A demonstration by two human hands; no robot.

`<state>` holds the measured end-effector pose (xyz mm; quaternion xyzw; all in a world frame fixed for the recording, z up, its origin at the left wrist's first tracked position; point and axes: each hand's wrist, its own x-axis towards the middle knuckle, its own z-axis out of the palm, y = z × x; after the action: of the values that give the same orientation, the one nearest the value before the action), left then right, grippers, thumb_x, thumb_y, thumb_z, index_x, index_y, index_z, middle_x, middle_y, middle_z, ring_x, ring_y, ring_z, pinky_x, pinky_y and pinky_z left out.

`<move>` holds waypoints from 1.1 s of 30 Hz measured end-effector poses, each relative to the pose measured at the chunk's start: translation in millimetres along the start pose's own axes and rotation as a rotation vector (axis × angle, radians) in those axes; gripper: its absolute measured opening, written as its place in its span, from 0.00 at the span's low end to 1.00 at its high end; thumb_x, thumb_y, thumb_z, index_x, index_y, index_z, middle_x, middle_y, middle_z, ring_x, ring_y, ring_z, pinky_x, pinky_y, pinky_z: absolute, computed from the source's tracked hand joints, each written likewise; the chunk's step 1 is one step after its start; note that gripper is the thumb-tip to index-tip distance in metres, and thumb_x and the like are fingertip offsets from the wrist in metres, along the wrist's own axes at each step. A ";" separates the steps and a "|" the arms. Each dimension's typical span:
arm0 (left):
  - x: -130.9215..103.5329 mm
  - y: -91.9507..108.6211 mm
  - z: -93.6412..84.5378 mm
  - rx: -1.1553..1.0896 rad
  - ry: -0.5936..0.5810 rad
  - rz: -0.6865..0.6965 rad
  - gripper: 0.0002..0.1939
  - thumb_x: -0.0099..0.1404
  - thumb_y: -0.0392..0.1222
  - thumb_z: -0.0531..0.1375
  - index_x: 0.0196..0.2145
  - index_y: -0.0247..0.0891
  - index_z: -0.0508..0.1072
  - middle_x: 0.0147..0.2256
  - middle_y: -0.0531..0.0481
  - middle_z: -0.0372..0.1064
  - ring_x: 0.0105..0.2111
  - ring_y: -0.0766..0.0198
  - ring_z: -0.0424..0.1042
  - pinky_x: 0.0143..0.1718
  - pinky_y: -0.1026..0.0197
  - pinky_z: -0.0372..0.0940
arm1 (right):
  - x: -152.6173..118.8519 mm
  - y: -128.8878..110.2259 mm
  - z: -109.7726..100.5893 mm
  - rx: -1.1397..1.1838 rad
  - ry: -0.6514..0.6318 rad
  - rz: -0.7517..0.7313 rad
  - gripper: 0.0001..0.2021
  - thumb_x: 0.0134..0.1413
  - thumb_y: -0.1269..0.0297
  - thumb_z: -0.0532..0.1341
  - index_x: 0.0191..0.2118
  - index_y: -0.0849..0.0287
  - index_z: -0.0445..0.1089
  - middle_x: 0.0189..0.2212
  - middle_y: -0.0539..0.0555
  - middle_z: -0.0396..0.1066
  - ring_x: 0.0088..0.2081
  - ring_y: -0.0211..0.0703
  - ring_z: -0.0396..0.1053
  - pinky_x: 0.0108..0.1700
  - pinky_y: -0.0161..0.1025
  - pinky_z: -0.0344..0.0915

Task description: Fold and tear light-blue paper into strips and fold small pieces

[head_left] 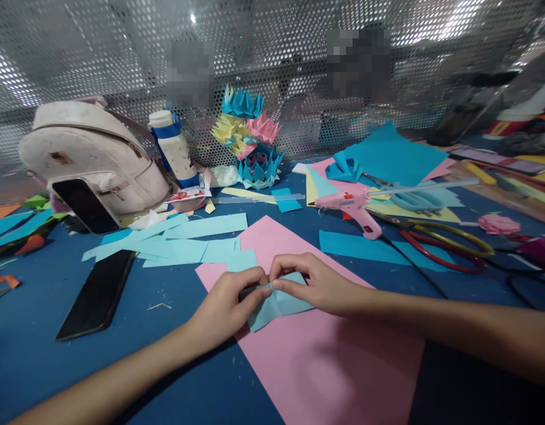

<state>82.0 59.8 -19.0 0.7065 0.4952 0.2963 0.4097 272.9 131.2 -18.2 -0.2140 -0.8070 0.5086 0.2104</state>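
A small light-blue piece of paper (279, 307) is pinched between both hands above a large pink sheet (308, 348). My left hand (226, 298) closes thumb and fingers on its upper left edge. From the other side my right hand (314, 283) grips the upper edge, its thumb tip meeting the left thumb near the middle. A crease runs down the paper below the thumbs. Just behind the hands lies a light-blue square (241, 260), with several light-blue strips (184, 250) to its left.
Behind the sheet stand folded paper flowers (259, 165), a bottle (173, 147) and a backpack (91, 153). On the right lie a pink glue gun (352, 206), red-and-yellow-handled scissors (449, 242) and a blue strip (365, 248). A dark phone (95, 295) lies at left.
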 end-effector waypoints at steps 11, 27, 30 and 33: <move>0.8 1.0 0.4 -0.023 0.052 -0.012 0.12 0.68 0.42 0.54 0.27 0.37 0.65 0.22 0.57 0.56 0.24 0.68 0.55 0.26 0.65 0.50 | -0.3 0.6 1.0 0.004 0.045 0.015 0.07 0.61 0.63 0.58 0.33 0.59 0.68 0.31 0.50 0.69 0.34 0.38 0.66 0.39 0.35 0.61; 8.1 10.3 -1.9 -0.669 0.029 -0.219 0.16 0.65 0.49 0.59 0.40 0.32 0.72 0.23 0.48 0.74 0.20 0.63 0.75 0.26 0.62 0.69 | -8.0 6.0 4.9 -0.203 0.237 -0.265 0.12 0.50 0.78 0.61 0.39 0.57 0.67 0.35 0.53 0.67 0.34 0.40 0.65 0.33 0.36 0.63; 6.8 10.9 -1.9 -0.689 0.000 -0.222 0.17 0.64 0.51 0.59 0.40 0.33 0.73 0.22 0.51 0.72 0.21 0.65 0.73 0.28 0.62 0.68 | -7.6 5.4 4.3 -0.240 0.223 -0.300 0.14 0.48 0.80 0.60 0.39 0.57 0.69 0.34 0.53 0.68 0.34 0.40 0.65 0.31 0.36 0.62; 5.6 6.0 -1.7 -0.637 -0.032 -0.206 0.16 0.63 0.52 0.61 0.35 0.34 0.74 0.20 0.55 0.67 0.20 0.68 0.68 0.27 0.64 0.65 | -6.0 2.8 3.6 -0.240 0.231 -0.289 0.10 0.52 0.78 0.59 0.38 0.58 0.70 0.34 0.53 0.67 0.34 0.39 0.65 0.33 0.36 0.63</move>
<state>85.2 64.5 -12.8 0.4938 0.4398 0.3821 0.6456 276.2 126.4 -22.9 -0.1765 -0.8545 0.3455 0.3453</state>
